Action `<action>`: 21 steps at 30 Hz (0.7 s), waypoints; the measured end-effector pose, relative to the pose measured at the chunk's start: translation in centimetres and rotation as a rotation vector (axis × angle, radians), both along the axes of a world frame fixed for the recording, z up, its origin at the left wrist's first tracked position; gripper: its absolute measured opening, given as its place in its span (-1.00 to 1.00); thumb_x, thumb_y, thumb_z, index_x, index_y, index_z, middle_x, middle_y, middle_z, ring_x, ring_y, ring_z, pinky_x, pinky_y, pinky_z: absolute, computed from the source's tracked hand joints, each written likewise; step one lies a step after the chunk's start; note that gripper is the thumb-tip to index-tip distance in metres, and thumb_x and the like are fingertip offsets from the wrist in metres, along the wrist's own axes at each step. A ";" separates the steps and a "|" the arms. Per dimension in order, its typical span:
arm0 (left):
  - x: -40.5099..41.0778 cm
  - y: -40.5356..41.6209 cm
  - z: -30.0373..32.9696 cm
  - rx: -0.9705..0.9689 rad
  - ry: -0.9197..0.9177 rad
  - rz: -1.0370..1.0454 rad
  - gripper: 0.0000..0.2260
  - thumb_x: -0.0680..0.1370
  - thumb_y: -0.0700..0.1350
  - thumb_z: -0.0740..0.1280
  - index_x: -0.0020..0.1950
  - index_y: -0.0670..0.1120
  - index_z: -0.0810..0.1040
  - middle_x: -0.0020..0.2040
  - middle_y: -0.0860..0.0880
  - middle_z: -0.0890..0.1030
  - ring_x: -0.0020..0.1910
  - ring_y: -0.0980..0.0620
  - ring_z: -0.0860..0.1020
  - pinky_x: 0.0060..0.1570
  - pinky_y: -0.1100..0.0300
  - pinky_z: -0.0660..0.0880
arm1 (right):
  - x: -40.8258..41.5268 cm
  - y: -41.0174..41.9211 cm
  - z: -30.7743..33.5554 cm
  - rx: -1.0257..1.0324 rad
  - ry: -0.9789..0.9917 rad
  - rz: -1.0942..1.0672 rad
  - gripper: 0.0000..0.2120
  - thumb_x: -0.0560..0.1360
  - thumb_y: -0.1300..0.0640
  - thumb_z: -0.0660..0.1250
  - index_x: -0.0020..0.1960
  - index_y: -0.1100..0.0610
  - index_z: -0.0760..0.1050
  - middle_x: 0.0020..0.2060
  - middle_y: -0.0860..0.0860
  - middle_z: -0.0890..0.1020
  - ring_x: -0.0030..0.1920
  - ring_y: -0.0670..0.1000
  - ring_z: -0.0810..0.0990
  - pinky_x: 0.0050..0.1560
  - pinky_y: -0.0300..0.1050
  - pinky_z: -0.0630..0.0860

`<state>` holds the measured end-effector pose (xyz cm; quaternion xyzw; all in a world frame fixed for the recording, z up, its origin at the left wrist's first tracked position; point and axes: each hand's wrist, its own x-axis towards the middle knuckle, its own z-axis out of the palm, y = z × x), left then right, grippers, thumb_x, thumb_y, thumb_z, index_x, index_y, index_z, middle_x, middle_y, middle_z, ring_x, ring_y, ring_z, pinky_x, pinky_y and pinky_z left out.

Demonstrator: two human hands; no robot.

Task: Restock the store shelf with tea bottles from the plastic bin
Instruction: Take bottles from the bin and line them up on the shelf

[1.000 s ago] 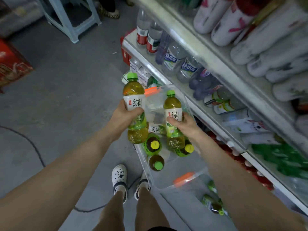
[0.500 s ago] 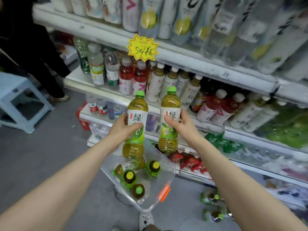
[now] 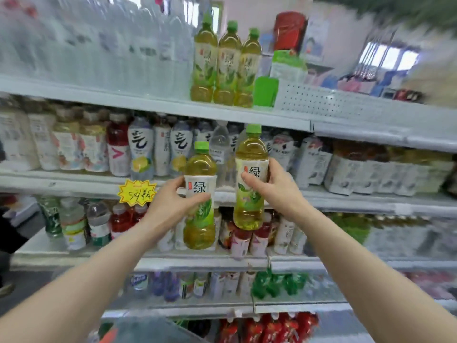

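Observation:
My left hand (image 3: 170, 204) grips a green tea bottle (image 3: 200, 204) with a green cap and white label, held upright in front of the middle shelves. My right hand (image 3: 277, 189) grips a second green tea bottle (image 3: 251, 184), upright and slightly higher. Three matching tea bottles (image 3: 226, 68) stand in a row on the top shelf (image 3: 158, 105), above both hands. Only a blurred corner of the clear plastic bin (image 3: 138, 330) with its orange clip shows at the bottom edge.
Water bottles (image 3: 99, 45) fill the top shelf left of the tea row. A green box (image 3: 265, 91) and a perforated white panel (image 3: 329, 100) sit to its right. Lower shelves are packed with drinks; a yellow price tag (image 3: 136, 191) hangs on one.
Both hands have lifted their bottles from over the bin up toward the shelves. The view has tilted up, so the top shelf appears and the bin drops to the bottom edge.

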<state>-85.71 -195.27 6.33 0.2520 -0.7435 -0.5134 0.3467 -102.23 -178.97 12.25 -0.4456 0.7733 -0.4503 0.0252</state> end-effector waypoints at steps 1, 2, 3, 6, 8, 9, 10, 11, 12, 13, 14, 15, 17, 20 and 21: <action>-0.7 0.1 1.3 -0.023 0.016 0.000 -0.68 0.34 0.10 0.57 0.03 0.13 0.58 -0.07 0.10 0.70 -0.18 0.05 0.69 -0.22 0.08 0.60 | -0.5 0.3 1.4 -0.013 0.021 -0.013 -0.55 0.47 -0.19 0.39 0.22 0.04 0.41 0.07 -0.06 0.62 0.04 -0.06 0.60 0.07 -0.04 0.56; -1.4 0.2 2.7 -0.049 0.035 0.003 -0.70 0.35 0.07 0.57 0.01 0.12 0.59 -0.08 0.10 0.69 -0.18 0.05 0.68 -0.22 0.08 0.60 | -1.0 0.5 2.7 -0.030 0.034 -0.018 -0.55 0.46 -0.19 0.39 0.23 0.03 0.42 0.07 -0.08 0.62 0.04 -0.08 0.60 0.07 -0.08 0.55; -2.2 0.3 4.0 -0.079 0.049 0.010 -0.73 0.36 0.03 0.57 -0.02 0.11 0.59 -0.09 0.11 0.69 -0.15 0.06 0.68 -0.15 0.08 0.60 | -1.6 0.7 4.1 -0.049 0.043 -0.018 -0.54 0.46 -0.19 0.41 0.23 0.02 0.42 0.07 -0.09 0.62 0.03 -0.10 0.60 0.06 -0.11 0.55; -4.7 0.3 8.0 -0.131 0.062 0.026 -0.74 0.35 0.00 0.58 -0.03 0.07 0.61 -0.10 0.12 0.69 -0.09 0.12 0.66 -0.04 0.09 0.60 | -4.0 0.6 8.4 -0.094 0.112 -0.040 -0.54 0.44 -0.17 0.44 0.22 0.04 0.46 0.05 -0.07 0.64 0.00 -0.09 0.61 0.01 -0.14 0.55; -6.2 0.1 10.5 -0.181 0.065 0.043 -0.71 0.34 0.04 0.58 0.00 0.06 0.61 -0.11 0.14 0.69 -0.10 0.16 0.65 -0.18 0.23 0.55 | -5.8 0.1 11.6 -0.149 0.161 -0.063 -0.55 0.42 -0.14 0.46 0.20 0.06 0.50 0.01 -0.05 0.65 0.00 -0.05 0.62 0.05 -0.05 0.57; -6.9 -0.1 11.8 -0.224 0.066 0.058 -0.69 0.34 0.07 0.57 0.01 0.06 0.62 -0.12 0.15 0.68 -0.10 0.19 0.64 -0.21 0.29 0.51 | -6.9 -0.2 13.2 -0.192 0.166 -0.064 -0.57 0.42 -0.12 0.48 0.18 0.06 0.51 -0.01 -0.07 0.66 -0.02 -0.07 0.63 0.06 -0.03 0.58; -7.5 -0.2 13.0 -0.265 0.071 0.074 -0.67 0.33 0.10 0.57 0.03 0.07 0.62 -0.11 0.16 0.68 -0.10 0.21 0.63 -0.19 0.30 0.50 | -8.0 -0.6 14.7 -0.240 0.174 -0.062 -0.57 0.41 -0.09 0.49 0.18 0.06 0.50 -0.03 -0.08 0.66 -0.04 -0.09 0.63 0.07 0.01 0.60; -8.3 -0.4 14.2 -0.296 0.084 0.084 -0.64 0.33 0.12 0.57 0.06 0.07 0.62 -0.10 0.17 0.68 -0.09 0.23 0.62 -0.14 0.29 0.51 | -9.1 -1.2 16.1 -0.286 0.196 -0.063 -0.54 0.40 -0.07 0.51 0.20 0.05 0.47 -0.05 -0.09 0.66 -0.05 -0.10 0.63 0.07 0.05 0.60; -8.9 -0.6 15.3 -0.315 0.098 0.090 -0.63 0.33 0.13 0.56 0.08 0.08 0.62 -0.08 0.17 0.68 -0.08 0.23 0.62 -0.09 0.27 0.52 | -10.2 -1.8 17.4 -0.314 0.228 -0.071 -0.49 0.39 -0.07 0.51 0.24 0.05 0.43 -0.04 -0.09 0.66 -0.05 -0.08 0.64 0.07 0.09 0.60; -9.7 -0.9 16.3 -0.331 0.108 0.095 -0.62 0.33 0.14 0.56 0.08 0.09 0.61 -0.07 0.17 0.67 -0.07 0.22 0.61 -0.07 0.25 0.53 | -11.3 -2.5 18.4 -0.334 0.254 -0.073 -0.42 0.38 -0.07 0.51 0.30 0.05 0.38 -0.03 -0.08 0.65 -0.04 -0.06 0.64 0.08 0.12 0.60; -10.4 -1.1 17.3 -0.344 0.117 0.100 -0.63 0.34 0.14 0.55 0.08 0.09 0.60 -0.07 0.17 0.67 -0.07 0.21 0.62 -0.07 0.23 0.55 | -12.4 -3.3 19.3 -0.344 0.274 -0.084 -0.36 0.38 -0.07 0.51 0.35 0.05 0.33 0.00 -0.06 0.65 -0.01 -0.03 0.64 0.11 0.14 0.58; -11.2 -1.4 18.2 -0.349 0.128 0.107 -0.65 0.34 0.14 0.55 0.06 0.10 0.60 -0.07 0.17 0.67 -0.07 0.21 0.62 -0.07 0.21 0.56 | -13.4 -4.1 19.9 -0.349 0.294 -0.092 -0.32 0.39 -0.07 0.51 0.40 0.05 0.29 0.04 -0.04 0.64 0.02 0.01 0.64 0.15 0.16 0.55; -12.6 -2.1 19.6 -0.351 0.161 0.115 -0.70 0.35 0.13 0.55 0.00 0.11 0.58 -0.08 0.17 0.67 -0.07 0.20 0.63 -0.03 0.18 0.58 | -15.4 -6.0 20.5 -0.334 0.329 -0.122 -0.27 0.40 -0.07 0.49 0.44 0.07 0.24 0.13 0.02 0.61 0.11 0.08 0.60 0.21 0.17 0.50; -14.6 -3.3 20.8 -0.317 0.219 0.131 -0.65 0.34 0.12 0.56 0.06 0.06 0.61 -0.06 0.13 0.68 -0.05 0.15 0.65 0.01 0.10 0.61 | -18.0 -8.7 20.4 -0.296 0.343 -0.147 -0.22 0.42 -0.07 0.48 0.49 0.13 0.19 0.24 0.11 0.56 0.22 0.17 0.53 0.26 0.20 0.46; -15.3 -3.7 21.0 -0.301 0.237 0.134 -0.62 0.34 0.11 0.56 0.09 0.02 0.62 -0.05 0.10 0.69 -0.04 0.12 0.65 0.01 0.08 0.63 | -18.8 -9.5 20.2 -0.280 0.338 -0.153 -0.21 0.43 -0.06 0.48 0.50 0.15 0.17 0.27 0.14 0.54 0.26 0.19 0.51 0.28 0.20 0.44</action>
